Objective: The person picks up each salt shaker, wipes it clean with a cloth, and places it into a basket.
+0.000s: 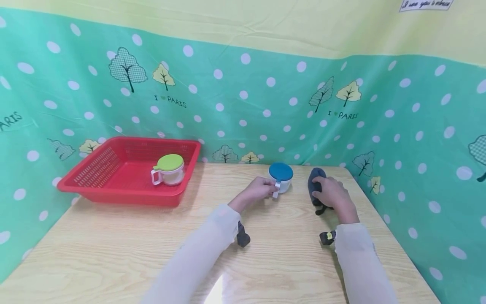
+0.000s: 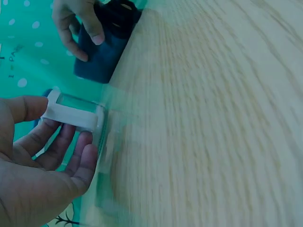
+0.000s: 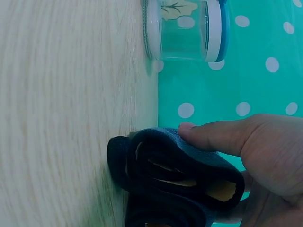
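Note:
A clear jar with a blue lid and a white handle [image 1: 281, 177] stands upright at the back of the table. My left hand [image 1: 261, 190] is at its handle [image 2: 71, 116], with the thumb on one side and the fingers curled on the other. To the right, my right hand [image 1: 334, 195] grips a rolled or folded dark-blue fabric item [image 1: 315, 181] between thumb and fingers. Seen end-on in the right wrist view, the fabric item [image 3: 170, 170] shows layered folds and beige patches inside. A black strap-like piece lies at its near end. What exactly the item is, I cannot tell.
At the left, a red plastic basket [image 1: 125, 196] holds a clear jar with a green lid and white handle [image 1: 171, 171]. A green polka-dotted cloth [image 1: 243, 105] hangs behind the wooden table [image 1: 114, 249] and along its sides.

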Action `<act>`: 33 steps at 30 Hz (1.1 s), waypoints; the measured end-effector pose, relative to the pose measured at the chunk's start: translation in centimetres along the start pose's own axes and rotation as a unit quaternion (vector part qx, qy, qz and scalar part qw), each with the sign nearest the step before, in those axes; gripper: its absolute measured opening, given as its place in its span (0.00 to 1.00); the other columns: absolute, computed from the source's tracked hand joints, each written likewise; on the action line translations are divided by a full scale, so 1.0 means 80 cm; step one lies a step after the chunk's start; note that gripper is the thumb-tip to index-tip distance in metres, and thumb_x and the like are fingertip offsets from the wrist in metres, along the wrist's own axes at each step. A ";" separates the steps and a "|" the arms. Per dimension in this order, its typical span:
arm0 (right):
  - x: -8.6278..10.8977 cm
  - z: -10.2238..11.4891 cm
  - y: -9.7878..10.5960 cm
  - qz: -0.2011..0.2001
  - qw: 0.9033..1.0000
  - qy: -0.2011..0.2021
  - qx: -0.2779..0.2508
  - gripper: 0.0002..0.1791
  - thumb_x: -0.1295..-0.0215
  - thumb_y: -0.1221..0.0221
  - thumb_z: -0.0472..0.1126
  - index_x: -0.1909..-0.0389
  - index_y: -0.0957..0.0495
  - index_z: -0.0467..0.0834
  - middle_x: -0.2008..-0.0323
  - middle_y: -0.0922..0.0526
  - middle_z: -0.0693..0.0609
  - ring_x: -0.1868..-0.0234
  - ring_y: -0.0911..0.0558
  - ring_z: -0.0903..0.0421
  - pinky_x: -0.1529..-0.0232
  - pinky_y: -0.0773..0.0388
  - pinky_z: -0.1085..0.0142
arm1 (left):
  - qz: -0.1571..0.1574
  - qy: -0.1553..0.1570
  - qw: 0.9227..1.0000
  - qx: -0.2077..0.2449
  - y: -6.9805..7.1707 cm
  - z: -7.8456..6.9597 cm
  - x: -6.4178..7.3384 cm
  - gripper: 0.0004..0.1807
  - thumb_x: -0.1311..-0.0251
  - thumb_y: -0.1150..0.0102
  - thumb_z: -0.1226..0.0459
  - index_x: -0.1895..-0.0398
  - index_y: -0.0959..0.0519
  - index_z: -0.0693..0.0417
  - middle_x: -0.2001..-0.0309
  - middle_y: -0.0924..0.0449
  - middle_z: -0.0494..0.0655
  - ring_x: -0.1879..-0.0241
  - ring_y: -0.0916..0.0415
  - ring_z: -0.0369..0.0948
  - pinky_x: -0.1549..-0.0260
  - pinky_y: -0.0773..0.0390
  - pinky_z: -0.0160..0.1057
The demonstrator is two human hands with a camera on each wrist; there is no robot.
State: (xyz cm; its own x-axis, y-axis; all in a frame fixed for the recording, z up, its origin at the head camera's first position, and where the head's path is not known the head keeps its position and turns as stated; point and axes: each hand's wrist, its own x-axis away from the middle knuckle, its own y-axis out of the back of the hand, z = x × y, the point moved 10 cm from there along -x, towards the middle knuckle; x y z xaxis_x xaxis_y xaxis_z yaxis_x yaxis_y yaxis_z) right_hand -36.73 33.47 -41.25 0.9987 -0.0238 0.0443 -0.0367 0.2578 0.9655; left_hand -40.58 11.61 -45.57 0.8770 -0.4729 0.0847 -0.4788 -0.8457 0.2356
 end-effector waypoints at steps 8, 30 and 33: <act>-0.001 0.001 0.000 0.001 1.000 -0.005 -0.001 0.28 0.26 0.42 0.44 0.29 0.32 0.40 0.32 0.36 0.24 0.37 0.33 0.24 0.41 0.33 0.30 | -0.030 0.014 0.998 0.054 0.002 0.005 -0.003 0.15 0.31 0.39 0.62 0.55 0.16 0.68 0.61 0.19 0.48 0.62 0.24 0.41 0.59 0.22 0.40; -0.001 0.003 0.006 -0.023 0.999 0.039 -0.017 0.26 0.29 0.39 0.38 0.33 0.29 0.36 0.37 0.31 0.23 0.36 0.30 0.26 0.38 0.32 0.34 | -0.118 0.011 0.989 0.088 0.012 0.001 0.008 0.10 0.36 0.36 0.63 0.63 0.12 0.62 0.55 0.15 0.47 0.56 0.19 0.41 0.54 0.18 0.41; 0.000 0.002 0.006 -0.023 0.999 0.044 -0.020 0.26 0.29 0.39 0.37 0.33 0.29 0.35 0.37 0.30 0.23 0.37 0.30 0.26 0.38 0.32 0.34 | -0.112 0.000 0.989 0.094 0.012 -0.002 0.007 0.12 0.34 0.39 0.62 0.68 0.14 0.64 0.63 0.16 0.48 0.61 0.22 0.41 0.57 0.20 0.41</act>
State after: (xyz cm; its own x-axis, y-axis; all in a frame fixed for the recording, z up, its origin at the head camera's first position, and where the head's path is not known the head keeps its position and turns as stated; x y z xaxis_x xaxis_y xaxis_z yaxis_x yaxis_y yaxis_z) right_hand -36.77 33.43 -40.76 0.9985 0.0482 -0.0251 0.0097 0.2968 0.9549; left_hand -40.55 10.56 -45.15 0.9618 -0.2690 0.0511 -0.2719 -0.9602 0.0645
